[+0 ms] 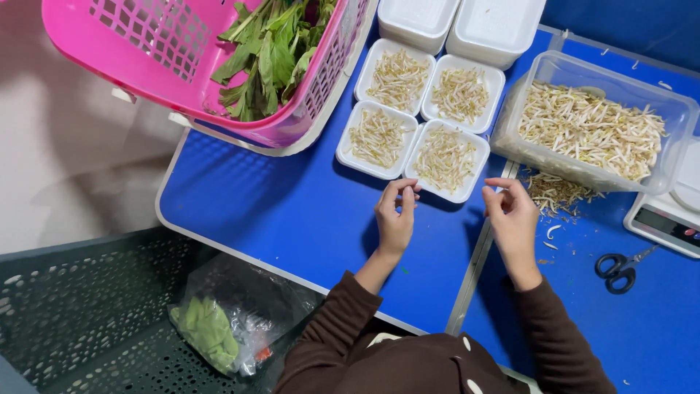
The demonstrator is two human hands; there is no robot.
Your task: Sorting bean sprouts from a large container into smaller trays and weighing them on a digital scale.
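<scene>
Left hand point(394, 216) raised over the blue table point(292, 211), fingertips pressed together near the front edge of the nearest white tray point(446, 160) of bean sprouts — whether anything is pinched, impossible to tell. Right hand point(512, 215) alongside, over the seam between the table halves, thumb and fingers likewise closed on each other, contents too small to make out. Four filled trays grouped towards the far edge, two empty white trays point(459, 25) behind. Clear tub of sprouts point(592, 128) at the right side, loose sprouts point(555, 193) just before it. Scissors point(620, 268) and a scale point(667, 215) near the right edge — pink basket of greens point(219, 58) overhanging the far left corner.
</scene>
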